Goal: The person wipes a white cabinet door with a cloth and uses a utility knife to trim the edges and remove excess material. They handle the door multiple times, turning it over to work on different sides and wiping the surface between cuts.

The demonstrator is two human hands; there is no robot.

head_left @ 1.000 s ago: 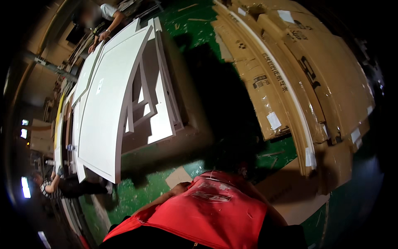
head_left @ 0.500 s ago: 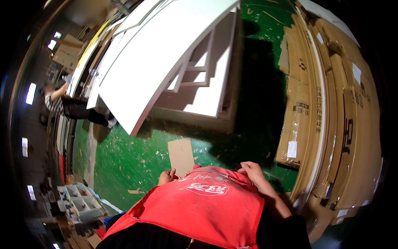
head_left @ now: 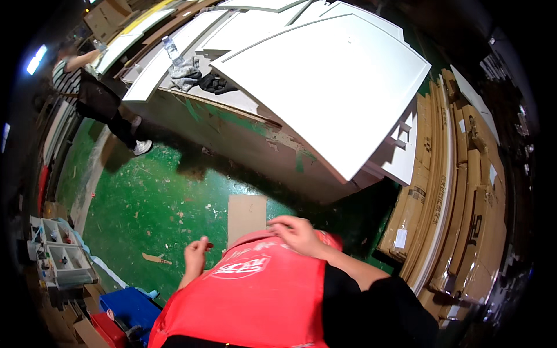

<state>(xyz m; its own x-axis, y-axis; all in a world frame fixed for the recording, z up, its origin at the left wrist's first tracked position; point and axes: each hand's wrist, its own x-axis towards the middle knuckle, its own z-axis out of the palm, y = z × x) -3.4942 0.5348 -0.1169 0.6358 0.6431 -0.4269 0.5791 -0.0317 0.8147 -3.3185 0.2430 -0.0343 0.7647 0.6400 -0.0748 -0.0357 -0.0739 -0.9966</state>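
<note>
My left hand (head_left: 196, 256) hovers at the left side of my red apron (head_left: 261, 296), fingers loosely bent and a little apart, with nothing seen in it. In front of the apron's upper edge is my right hand (head_left: 297, 234), its fingers loosely stretched to the left and holding nothing I can see. Beyond the hands, a flat piece of brown cardboard (head_left: 246, 216) lies on the green floor (head_left: 139, 203). Farther off, a large white panel (head_left: 331, 87) rests at a slant on a worn workbench (head_left: 243, 148), its near corner jutting over the edge.
A clear bottle (head_left: 172, 50) and grey and black cloths (head_left: 187, 75) lie on the bench. Long cardboard packages (head_left: 432, 191) are stacked at right. A person (head_left: 96, 95) stands at far left. A white divided tray (head_left: 68, 264) and blue bin (head_left: 130, 310) sit at lower left.
My view has swung, bringing more of the bench top and its bottle into sight. My right hand has come inward across the apron; my left hand has moved left, slightly lower.
</note>
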